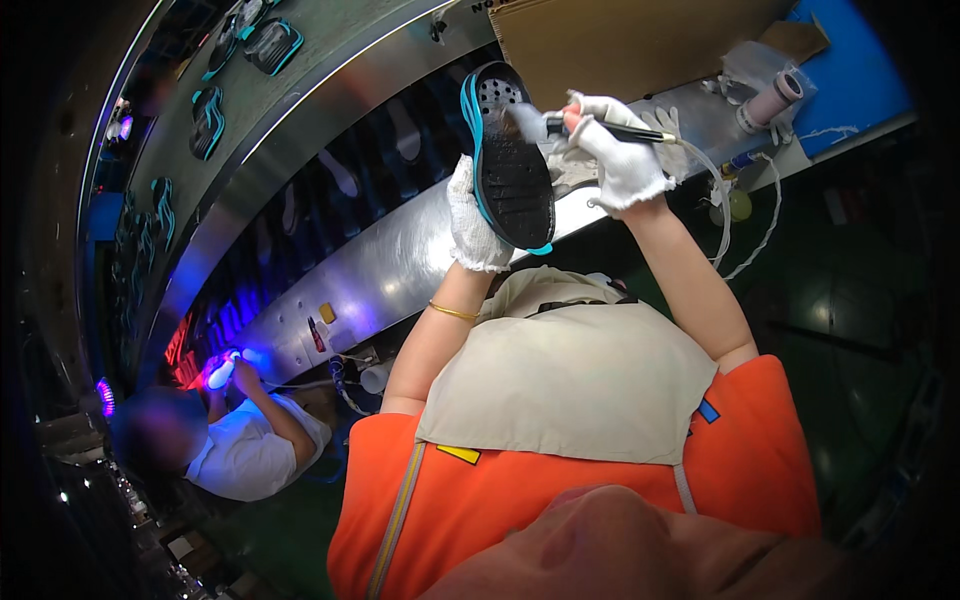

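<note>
My left hand [476,225], in a white knit glove, grips the edge and underside of a shoe sole [515,180]. The sole is held up lengthwise, its black inner face showing a teal rim and several small holes at the far end. In a white glove too, my right hand [622,168] is closed round the black handle of a brush [638,132]. The pale bristles, smeared by motion, are over the far right part of the sole; I cannot tell whether they touch it. A thin clear hose [718,190] runs from the handle's back end.
A metal ledge [395,240] runs ahead, with dark slots holding sole shapes behind it. Beyond, a conveyor [330,30] carries teal-edged soles [207,122]. Cardboard [620,45], a pinkish cylinder [770,102] and a blue panel [865,75] are at right. Another person [255,445] works at left under blue light.
</note>
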Demonstrator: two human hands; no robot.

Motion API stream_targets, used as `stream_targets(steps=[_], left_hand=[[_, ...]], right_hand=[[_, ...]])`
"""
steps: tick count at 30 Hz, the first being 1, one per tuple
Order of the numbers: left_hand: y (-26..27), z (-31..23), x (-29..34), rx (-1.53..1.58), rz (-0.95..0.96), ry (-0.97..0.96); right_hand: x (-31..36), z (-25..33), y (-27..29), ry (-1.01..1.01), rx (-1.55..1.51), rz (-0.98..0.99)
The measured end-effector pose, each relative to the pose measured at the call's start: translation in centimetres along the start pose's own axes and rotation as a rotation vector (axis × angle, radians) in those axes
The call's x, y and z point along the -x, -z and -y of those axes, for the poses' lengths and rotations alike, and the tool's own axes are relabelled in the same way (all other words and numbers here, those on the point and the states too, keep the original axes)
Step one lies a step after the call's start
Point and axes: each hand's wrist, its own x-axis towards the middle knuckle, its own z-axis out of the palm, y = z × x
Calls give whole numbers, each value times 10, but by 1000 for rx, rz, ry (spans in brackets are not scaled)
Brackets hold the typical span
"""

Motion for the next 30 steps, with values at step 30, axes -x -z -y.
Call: stream_targets(steps=[30], left_hand=[[-103,-199,-159,-1780,-429,-856]], right_hand=[[33,60,28,450,630,162]])
